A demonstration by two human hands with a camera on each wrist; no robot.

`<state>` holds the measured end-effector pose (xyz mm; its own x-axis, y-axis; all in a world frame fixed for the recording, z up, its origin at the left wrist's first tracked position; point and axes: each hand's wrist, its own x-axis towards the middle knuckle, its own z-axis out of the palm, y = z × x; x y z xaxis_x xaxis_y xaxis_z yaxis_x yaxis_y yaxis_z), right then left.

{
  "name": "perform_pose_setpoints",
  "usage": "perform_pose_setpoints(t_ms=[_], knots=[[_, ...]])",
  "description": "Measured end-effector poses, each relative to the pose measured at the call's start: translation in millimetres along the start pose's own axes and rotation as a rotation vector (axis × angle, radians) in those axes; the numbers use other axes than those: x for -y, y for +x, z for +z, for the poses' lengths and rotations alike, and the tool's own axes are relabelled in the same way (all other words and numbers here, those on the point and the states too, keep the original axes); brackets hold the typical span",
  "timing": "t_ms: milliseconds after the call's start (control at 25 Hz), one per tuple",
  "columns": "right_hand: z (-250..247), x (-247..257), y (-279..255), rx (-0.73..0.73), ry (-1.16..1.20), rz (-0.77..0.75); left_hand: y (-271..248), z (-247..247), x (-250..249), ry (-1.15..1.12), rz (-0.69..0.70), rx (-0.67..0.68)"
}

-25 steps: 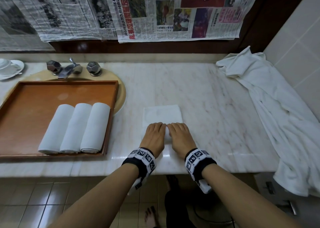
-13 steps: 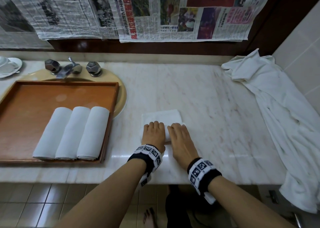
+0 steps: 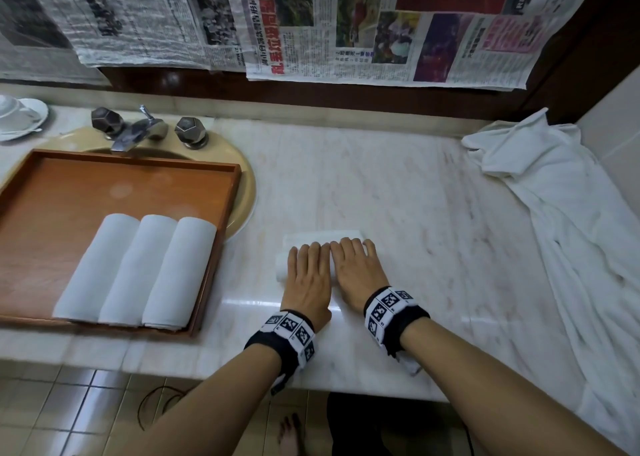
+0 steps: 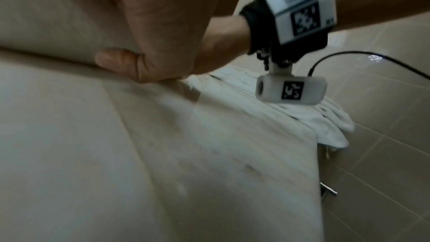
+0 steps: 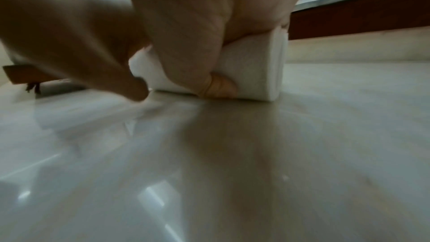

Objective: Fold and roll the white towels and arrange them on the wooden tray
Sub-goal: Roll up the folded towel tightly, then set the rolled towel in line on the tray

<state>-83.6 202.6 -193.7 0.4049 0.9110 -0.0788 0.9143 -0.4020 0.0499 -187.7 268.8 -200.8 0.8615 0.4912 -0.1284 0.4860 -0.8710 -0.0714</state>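
I am pressing both hands flat on the towel [image 3: 322, 239] I am rolling — my left hand [image 3: 306, 275] and my right hand [image 3: 360, 270] side by side, index fingers nearly touching, fingers straight over the top of the roll. I am keeping them together like this so the pressure spreads across the whole width and the roll comes out even rather than cone-shaped. In the right wrist view my thumb [image 5: 218, 86] is tucked low against the near side of the roll, where it can keep the layers tight; the spiral end of the roll shows just past it.

The towel is lying on the counter [image 3: 415, 213] near its front edge, a little right of the tray [image 3: 214, 244]. Only a narrow flat strip is showing beyond my fingertips, so I judge the rolling is almost finished.

Three rolled towels [image 3: 138, 268] are already lying side by side in the tray's front right corner, touching each other, their ends toward the tray's front edge. The rest of the tray is bare, so I expect this roll to go beside them. A heap of loose white cloth [image 3: 554, 213] is draped along the counter's right edge — well apart from my hands.
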Motion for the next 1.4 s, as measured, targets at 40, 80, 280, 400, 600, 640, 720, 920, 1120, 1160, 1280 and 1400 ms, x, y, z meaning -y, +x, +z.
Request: perform_pose_setpoints(t_ms=[40,80,280,400,600,640,720,920,1120,1160,1280,1400], knots=[[-4.7,-2.0,5.3,0.046,-0.004,-0.017,3.4,1.1,-0.8,0.021,-0.011,0.032],[-8.0,-3.6,10.5,0.101,0.004,-0.031,8.8,-0.1,0.0,0.026,-0.02,0.056],[-22.2,-12.7,39.9,0.283,0.005,-0.024,43.6,-14.7,9.8,-0.001,-0.038,0.14],[-25.4,-18.8,59.3,0.353,-0.034,-0.011,66.1,-18.2,19.0,-0.06,-0.042,0.176],[-27.7,-27.4,86.3,0.474,0.034,-0.013,81.9,-18.2,23.3,-0.081,-0.068,0.192],[-29.0,-30.5,88.3,0.504,0.078,-0.006,83.7,-19.5,23.4,-0.076,-0.072,0.217],[-29.8,-36.7,89.3,0.533,0.159,-0.003,90.7,-24.6,25.3,-0.083,-0.08,0.283],[-38.0,-38.3,83.8,0.525,0.236,-0.006,97.2,-36.1,35.4,-0.118,0.006,0.334],[-88.1,-13.5,98.5,0.343,0.188,-0.031,91.4,-87.5,79.6,-0.169,0.072,0.189],[-104.1,0.6,103.7,0.296,0.213,-0.021,87.1,-103.0,98.6,-0.187,0.075,0.169],[-146.4,50.2,118.4,0.164,0.311,-0.026,69.1,-132.0,164.4,-0.179,0.046,0.138],[-161.3,116.8,129.3,-0.011,0.46,-0.088,28.2,-143.2,246.7,-0.283,0.001,0.075]])
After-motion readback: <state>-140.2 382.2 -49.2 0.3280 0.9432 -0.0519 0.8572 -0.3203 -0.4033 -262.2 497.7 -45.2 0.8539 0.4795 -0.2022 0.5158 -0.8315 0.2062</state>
